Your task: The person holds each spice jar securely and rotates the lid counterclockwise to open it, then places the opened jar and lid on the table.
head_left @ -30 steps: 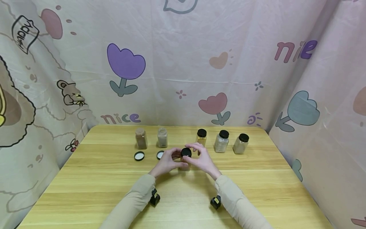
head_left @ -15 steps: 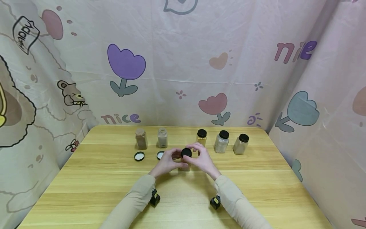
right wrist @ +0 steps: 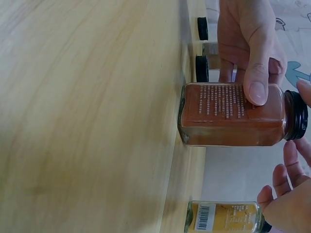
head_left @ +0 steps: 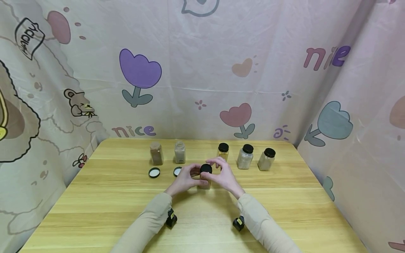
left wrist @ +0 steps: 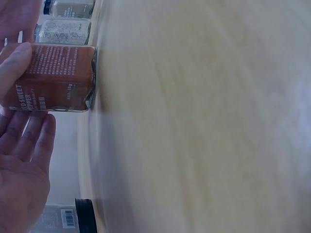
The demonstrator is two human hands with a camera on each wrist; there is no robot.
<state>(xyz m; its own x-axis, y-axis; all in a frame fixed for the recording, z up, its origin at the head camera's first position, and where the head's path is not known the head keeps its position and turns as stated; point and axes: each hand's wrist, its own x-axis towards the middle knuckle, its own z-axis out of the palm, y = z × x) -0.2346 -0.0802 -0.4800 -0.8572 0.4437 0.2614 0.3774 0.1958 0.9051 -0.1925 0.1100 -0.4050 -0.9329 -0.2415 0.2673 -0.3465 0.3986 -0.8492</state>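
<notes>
A square glass spice jar [right wrist: 233, 116] of red-brown powder, labelled as red sweet pepper, stands upright in the middle of the table. My left hand [head_left: 186, 178] grips its body, thumb across the near side and fingers behind. On top, the black screw lid [head_left: 206, 168] sits on the jar, and my right hand [head_left: 224, 174] pinches it between thumb and fingers. The left wrist view shows the jar's lower part [left wrist: 58, 80] close to the wooden surface, with the lid out of frame.
Behind to the left stand two lidless jars, one brown [head_left: 156, 154] and one grey [head_left: 180, 153]. Their lids [head_left: 154, 172] lie upturned in front. At the back right are three lidded jars: yellow [head_left: 223, 151], whitish [head_left: 245, 157] and grey-beige [head_left: 266, 160]. A printed curtain [head_left: 196, 70] hangs behind the table.
</notes>
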